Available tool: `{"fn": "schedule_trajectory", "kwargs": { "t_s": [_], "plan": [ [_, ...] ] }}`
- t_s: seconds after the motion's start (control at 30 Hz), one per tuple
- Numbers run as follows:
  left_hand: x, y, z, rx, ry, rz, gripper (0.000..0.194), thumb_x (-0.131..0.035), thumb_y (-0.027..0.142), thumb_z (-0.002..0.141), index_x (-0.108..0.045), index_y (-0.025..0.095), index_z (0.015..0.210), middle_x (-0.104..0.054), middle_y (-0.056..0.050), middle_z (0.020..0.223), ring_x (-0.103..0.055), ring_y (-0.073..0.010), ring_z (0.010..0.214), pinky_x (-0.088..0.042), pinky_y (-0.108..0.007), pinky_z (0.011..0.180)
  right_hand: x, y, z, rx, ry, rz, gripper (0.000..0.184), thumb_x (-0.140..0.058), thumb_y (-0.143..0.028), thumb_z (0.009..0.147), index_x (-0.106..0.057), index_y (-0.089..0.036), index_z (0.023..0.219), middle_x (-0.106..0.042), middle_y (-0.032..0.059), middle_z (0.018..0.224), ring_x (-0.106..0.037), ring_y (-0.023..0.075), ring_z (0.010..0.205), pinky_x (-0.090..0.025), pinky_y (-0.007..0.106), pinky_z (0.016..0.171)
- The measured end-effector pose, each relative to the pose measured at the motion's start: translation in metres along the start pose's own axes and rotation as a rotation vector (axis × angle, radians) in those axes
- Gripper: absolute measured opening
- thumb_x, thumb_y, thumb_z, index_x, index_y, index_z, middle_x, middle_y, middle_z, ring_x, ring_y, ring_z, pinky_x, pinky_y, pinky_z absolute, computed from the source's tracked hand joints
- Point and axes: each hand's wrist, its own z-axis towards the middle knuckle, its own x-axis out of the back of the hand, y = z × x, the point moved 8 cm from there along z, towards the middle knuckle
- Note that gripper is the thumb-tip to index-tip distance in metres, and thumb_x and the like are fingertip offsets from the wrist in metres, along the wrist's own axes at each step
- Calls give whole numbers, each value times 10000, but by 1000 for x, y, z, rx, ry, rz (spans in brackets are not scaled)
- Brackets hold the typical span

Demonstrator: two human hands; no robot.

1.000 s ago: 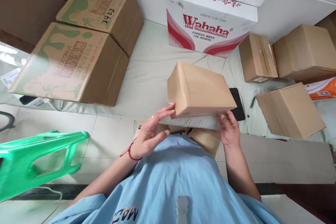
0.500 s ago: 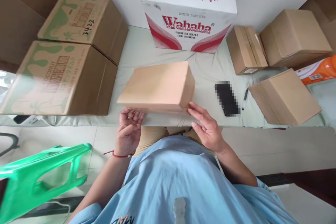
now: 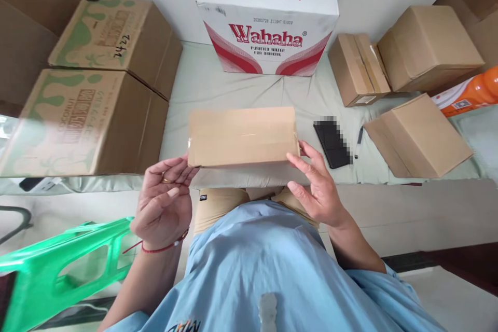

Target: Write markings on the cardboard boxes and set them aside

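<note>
A plain brown cardboard box (image 3: 243, 137) is in front of me near the table's front edge, its long side towards me with a tape seam along it. At its lower left corner, the fingertips of my left hand (image 3: 165, 199) press against the box, palm turned up and thumb apart. My right hand (image 3: 317, 187) grips the right end: the index finger lies on the front corner, other fingers reach behind, and the thumb stays off the cardboard. Whether the box's underside rests on the cloth is hidden.
Two printed coconut cartons (image 3: 62, 124) stand at left, a Wahaha water carton (image 3: 268, 36) at back. To the right are a dark phone (image 3: 332, 142), a pen (image 3: 359, 142), brown boxes (image 3: 420, 137) and an orange bottle (image 3: 470, 93). A green stool (image 3: 35, 270) is at lower left.
The box has turned, so a different long face with a tape seam now shows. My left hand has shifted left to its corner; my right hand remains at the right end.
</note>
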Motion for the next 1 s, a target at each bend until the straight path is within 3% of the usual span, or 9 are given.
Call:
{"fn": "schedule_trajectory", "kwargs": {
  "t_s": [0.07,0.2,0.33,0.53,0.7,0.87,0.93,1.0],
  "plan": [
    [-4,11,-3,-59,-9,20,431,-726,228,697,-830,270,1113,-841,-33,1180,-749,-257,1173,-577,-396,1132,6,9,-4,-55,21,82,624,-686,-323,1052,-541,-440,1648,-420,31,1765,-499,327,1580,-665,508,1129],
    [-11,13,-4,-125,-78,-2,478,-787,224,697,-820,261,1173,-850,-46,1198,-776,-245,1199,-619,-349,1075,19,31,-10,-162,171,130,656,-738,-354,1029,-538,-374,1654,-548,89,1654,-628,289,1421,-723,442,1001],
    [-16,-10,0,-31,-172,-68,554,-836,228,703,-806,260,1256,-837,-60,1280,-767,-215,1237,-617,-308,1084,30,45,-11,-211,298,149,646,-750,-359,1029,-537,-383,1638,-637,104,1577,-711,244,1213,-724,396,887],
    [-10,-43,7,13,-178,-81,570,-875,225,699,-794,306,1258,-809,-46,1305,-742,-198,1205,-594,-299,1053,33,63,-7,-225,320,151,548,-762,-423,1016,-629,-350,1542,-705,95,1494,-728,207,1086,-685,369,895],
    [-16,-68,15,87,-237,-101,609,-875,247,712,-783,344,1306,-786,-46,1329,-733,-192,1164,-590,-270,893,20,94,-8,-357,333,121,488,-674,-633,1025,-760,-237,1298,-810,87,1180,-740,225,1012,-621,357,893],
    [-31,-46,12,64,-322,-46,511,-833,448,841,-809,274,1320,-755,-110,1445,-648,-337,1430,-563,-468,1156,31,101,-11,-415,444,-11,489,-658,-698,1007,-766,-224,957,-681,-2,760,-606,173,717,-487,294,678],
    [-36,-34,8,34,-360,-4,477,-798,479,900,-803,268,1328,-720,-120,1514,-593,-369,1510,-542,-515,1204,40,101,-12,-434,496,-22,527,-667,-712,995,-699,-221,806,-601,-19,679,-539,152,655,-438,281,624],
    [-39,-28,5,11,-387,78,470,-784,472,945,-765,277,1372,-664,-116,1592,-536,-371,1570,-523,-533,1239,46,102,-11,-475,515,46,538,-693,-724,969,-679,-221,779,-609,-18,680,-537,144,633,-447,273,602]
  ]
}}
